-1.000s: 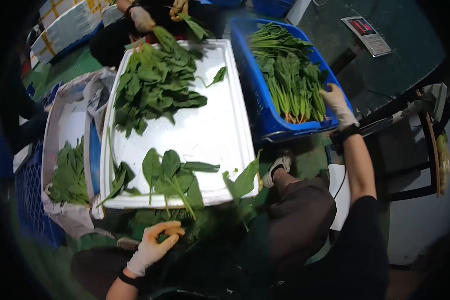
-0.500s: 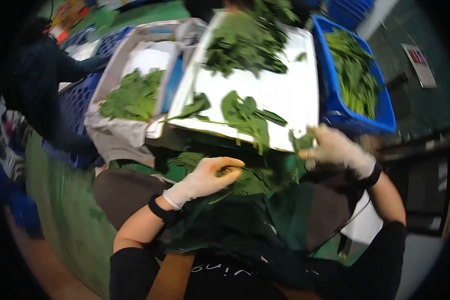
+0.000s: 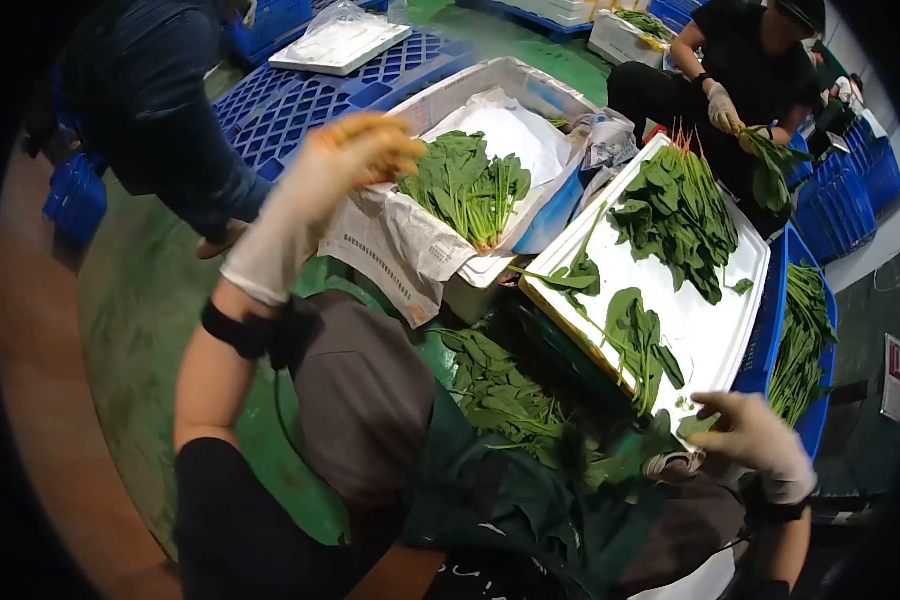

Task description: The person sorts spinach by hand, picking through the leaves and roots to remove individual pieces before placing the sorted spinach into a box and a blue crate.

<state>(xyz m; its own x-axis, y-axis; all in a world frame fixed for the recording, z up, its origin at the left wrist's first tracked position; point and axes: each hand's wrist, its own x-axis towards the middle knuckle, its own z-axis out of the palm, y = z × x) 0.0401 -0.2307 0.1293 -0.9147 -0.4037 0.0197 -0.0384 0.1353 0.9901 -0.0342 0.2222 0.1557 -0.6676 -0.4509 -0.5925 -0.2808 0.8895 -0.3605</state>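
Note:
My left hand [image 3: 330, 190], in a white glove with orange-stained fingers, is raised beside the paper-lined box [image 3: 390, 225] of leafy greens [image 3: 465, 185]. Motion blurs its fingers, and I cannot make out anything in them. My right hand [image 3: 760, 435], also gloved, is at the near right corner of the white foam tray [image 3: 590, 230], thumb and forefinger apart around a small leaf [image 3: 695, 425]. On that tray lie a large bunch of greens [image 3: 675, 215] and a few loose stems [image 3: 640, 340]. Below it, more loose leaves [image 3: 505, 395] lie in front of my lap.
A co-worker [image 3: 760, 60] across the tray holds greens. Another person [image 3: 155, 90] stands at the left by a blue pallet [image 3: 270, 105] bearing a foam lid [image 3: 340, 45]. A blue basket [image 3: 760, 345] of greens stands at the right, stacked blue crates [image 3: 855, 180] behind it.
The view has swung left, and the co-worker across the tray now shows. My left hand has risen from above my lap toward the paper-lined box. My right hand stays near the tray's corner.

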